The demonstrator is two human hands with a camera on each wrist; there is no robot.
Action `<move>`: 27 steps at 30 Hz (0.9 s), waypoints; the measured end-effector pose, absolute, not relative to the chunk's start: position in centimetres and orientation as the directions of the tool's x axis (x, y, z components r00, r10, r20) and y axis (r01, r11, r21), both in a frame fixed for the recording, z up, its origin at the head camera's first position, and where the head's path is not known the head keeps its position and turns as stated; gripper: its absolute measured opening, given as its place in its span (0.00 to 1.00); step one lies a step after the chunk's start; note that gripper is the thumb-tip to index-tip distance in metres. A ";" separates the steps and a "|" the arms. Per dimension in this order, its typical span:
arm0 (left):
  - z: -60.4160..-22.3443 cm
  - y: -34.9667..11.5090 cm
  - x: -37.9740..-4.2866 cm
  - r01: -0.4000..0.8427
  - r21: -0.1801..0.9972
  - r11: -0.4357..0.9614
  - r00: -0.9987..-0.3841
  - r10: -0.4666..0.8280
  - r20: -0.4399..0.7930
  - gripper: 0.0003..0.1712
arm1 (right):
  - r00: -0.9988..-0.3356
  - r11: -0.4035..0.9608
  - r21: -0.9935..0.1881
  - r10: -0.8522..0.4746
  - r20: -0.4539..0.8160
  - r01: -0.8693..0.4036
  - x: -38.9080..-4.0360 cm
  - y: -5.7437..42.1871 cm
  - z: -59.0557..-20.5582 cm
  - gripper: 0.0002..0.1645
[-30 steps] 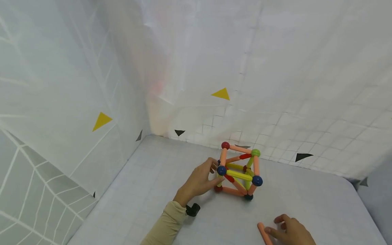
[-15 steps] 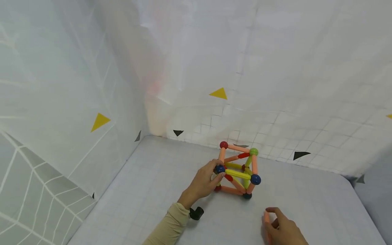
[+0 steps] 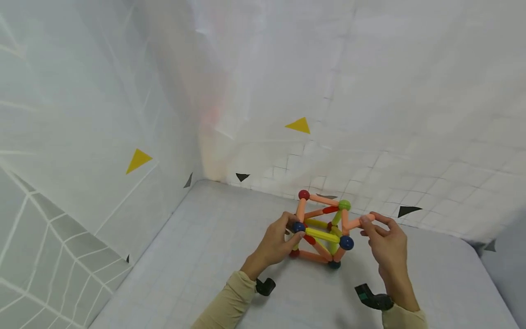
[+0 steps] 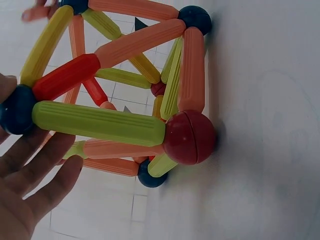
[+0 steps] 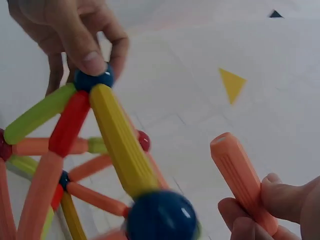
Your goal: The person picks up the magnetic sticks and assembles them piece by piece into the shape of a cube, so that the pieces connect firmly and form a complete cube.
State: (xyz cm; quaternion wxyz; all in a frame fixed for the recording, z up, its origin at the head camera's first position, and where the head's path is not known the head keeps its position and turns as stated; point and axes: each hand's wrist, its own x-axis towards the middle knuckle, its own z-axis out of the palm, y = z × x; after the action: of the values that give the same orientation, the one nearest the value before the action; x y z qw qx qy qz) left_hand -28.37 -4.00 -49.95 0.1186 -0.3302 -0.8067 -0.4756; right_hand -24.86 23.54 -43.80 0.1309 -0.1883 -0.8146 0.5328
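Note:
A cube-like frame of magnetic sticks and balls stands on the surface, its yellow top stick (image 3: 322, 235) facing the camera. My left hand (image 3: 273, 242) pinches the blue ball (image 3: 299, 227) at the frame's upper front left corner, thumb on the near side. In the right wrist view that thumb (image 5: 93, 62) presses the ball from above. To the right of the frame, my right hand (image 3: 390, 242) holds a loose orange stick (image 5: 242, 185) by one end between thumb and fingers. The stick's free end points at the frame; in the right wrist view it is apart from it.
A white cloth-like sheet (image 3: 213, 219) covers the surface, and light walls rise at the back and left. Close behind the frame is the back wall (image 3: 370, 173). A dark wrist camera (image 3: 374, 299) sits at my right wrist.
My right hand has picked the orange stick off the surface and raised it to the frame's right side. My left hand has closed from beside the blue ball onto it.

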 end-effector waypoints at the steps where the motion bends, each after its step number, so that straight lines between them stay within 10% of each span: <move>1: -49.9 -3.9 -28.3 0.638 0.695 0.331 -0.759 0.421 0.496 0.19 | -0.900 0.390 -0.910 0.433 0.045 0.142 -25.2 22.8 -43.7 0.43; 9: -49.8 -3.1 -28.1 0.635 0.702 0.321 -0.761 0.417 0.498 0.18 | -0.885 0.673 -0.737 0.307 0.350 -0.058 -27.1 19.2 -43.5 0.37; 27: -50.2 -2.3 -28.0 0.532 0.808 0.253 -0.824 0.374 0.425 0.23 | -0.896 0.867 -0.493 0.155 0.415 -0.078 -27.3 17.9 -43.9 0.29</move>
State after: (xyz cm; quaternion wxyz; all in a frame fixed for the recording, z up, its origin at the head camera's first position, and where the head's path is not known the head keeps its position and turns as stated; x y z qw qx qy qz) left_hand -27.97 -2.31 -50.16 0.0731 -0.2873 -0.7881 -0.5394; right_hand -27.28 17.91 -43.90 0.2266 -0.0207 -0.9391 0.2574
